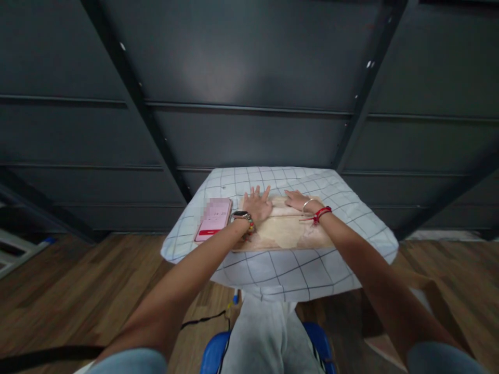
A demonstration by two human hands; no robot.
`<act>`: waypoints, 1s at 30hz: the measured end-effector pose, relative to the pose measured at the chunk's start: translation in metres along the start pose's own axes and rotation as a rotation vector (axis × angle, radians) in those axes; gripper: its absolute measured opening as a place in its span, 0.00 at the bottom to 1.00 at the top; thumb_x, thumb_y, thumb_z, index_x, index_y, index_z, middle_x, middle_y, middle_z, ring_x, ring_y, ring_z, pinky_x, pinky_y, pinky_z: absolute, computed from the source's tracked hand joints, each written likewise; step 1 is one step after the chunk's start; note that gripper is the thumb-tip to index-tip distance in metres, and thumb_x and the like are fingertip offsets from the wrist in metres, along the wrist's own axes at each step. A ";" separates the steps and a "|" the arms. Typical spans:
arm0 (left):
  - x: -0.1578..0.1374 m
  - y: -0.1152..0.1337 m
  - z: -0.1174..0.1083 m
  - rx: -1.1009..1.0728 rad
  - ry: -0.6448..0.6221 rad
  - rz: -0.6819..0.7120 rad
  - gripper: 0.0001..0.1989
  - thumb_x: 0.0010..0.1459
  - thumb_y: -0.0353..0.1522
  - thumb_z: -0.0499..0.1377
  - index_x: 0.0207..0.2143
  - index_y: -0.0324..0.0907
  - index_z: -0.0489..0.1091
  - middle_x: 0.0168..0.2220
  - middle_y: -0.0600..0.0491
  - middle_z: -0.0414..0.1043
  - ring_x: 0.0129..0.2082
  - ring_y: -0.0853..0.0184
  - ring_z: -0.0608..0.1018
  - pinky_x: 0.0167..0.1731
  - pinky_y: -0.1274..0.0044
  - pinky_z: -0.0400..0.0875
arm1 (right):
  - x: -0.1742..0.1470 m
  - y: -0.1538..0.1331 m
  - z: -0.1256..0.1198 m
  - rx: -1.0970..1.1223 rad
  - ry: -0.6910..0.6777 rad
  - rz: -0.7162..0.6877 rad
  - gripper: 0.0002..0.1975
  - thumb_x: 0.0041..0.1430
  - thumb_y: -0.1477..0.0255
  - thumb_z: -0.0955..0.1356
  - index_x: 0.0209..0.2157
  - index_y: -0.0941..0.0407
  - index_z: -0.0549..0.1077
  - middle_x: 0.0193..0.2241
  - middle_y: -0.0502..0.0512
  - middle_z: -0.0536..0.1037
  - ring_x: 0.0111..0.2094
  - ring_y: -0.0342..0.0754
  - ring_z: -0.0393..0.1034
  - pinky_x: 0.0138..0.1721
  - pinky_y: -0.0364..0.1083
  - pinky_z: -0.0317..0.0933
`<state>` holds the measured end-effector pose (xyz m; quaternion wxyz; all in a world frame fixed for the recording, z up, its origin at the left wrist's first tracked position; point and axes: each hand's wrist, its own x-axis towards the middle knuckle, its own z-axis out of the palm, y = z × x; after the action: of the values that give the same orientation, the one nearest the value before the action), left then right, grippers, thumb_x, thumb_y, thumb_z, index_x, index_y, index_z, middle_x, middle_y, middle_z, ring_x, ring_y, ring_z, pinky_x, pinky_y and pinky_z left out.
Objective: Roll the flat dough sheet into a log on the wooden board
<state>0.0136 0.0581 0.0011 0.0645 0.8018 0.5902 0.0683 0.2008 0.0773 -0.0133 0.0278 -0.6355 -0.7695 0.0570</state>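
A light wooden board [283,235] lies on a small table under a white checked cloth [273,272]. My left hand [258,205] rests on the board's far left part, its fingers spread apart. My right hand [298,200] lies on the far right part with its fingers stretched out toward the left. Between the two hands a pale, flat strip [279,206] shows on the board; its material is too blurred to tell. I cannot see anything held in either hand.
A phone [217,214] with a lit pink screen lies left of the board. Behind the table stands a dark panelled wall [249,137]. A cardboard box [440,306] sits on the wooden floor at right. A black cable [205,320] runs at lower left, near a blue seat [214,353].
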 end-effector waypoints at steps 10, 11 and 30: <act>0.036 -0.021 0.005 -0.026 -0.082 -0.065 0.34 0.60 0.39 0.41 0.67 0.46 0.34 0.67 0.47 0.41 0.66 0.55 0.45 0.60 0.57 0.43 | 0.006 -0.002 0.004 0.097 -0.060 0.042 0.30 0.65 0.62 0.51 0.66 0.52 0.43 0.66 0.55 0.46 0.66 0.58 0.34 0.59 0.69 0.39; 0.038 -0.022 0.007 -0.027 -0.089 -0.076 0.34 0.61 0.39 0.41 0.67 0.45 0.34 0.67 0.46 0.41 0.66 0.54 0.45 0.60 0.57 0.44 | 0.004 -0.002 0.004 0.098 -0.072 0.046 0.29 0.65 0.63 0.51 0.66 0.51 0.44 0.66 0.54 0.47 0.66 0.58 0.34 0.58 0.69 0.39; 0.016 -0.019 0.010 -0.033 0.009 -0.103 0.31 0.63 0.38 0.39 0.67 0.48 0.33 0.68 0.49 0.34 0.66 0.55 0.41 0.61 0.55 0.39 | -0.021 -0.009 0.001 0.069 -0.048 0.049 0.30 0.64 0.68 0.50 0.66 0.55 0.42 0.66 0.56 0.48 0.66 0.55 0.35 0.60 0.67 0.36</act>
<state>0.0024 0.0792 -0.0116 0.0785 0.7687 0.6299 0.0785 0.1962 0.0555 -0.0125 0.0300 -0.6515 -0.7515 0.0995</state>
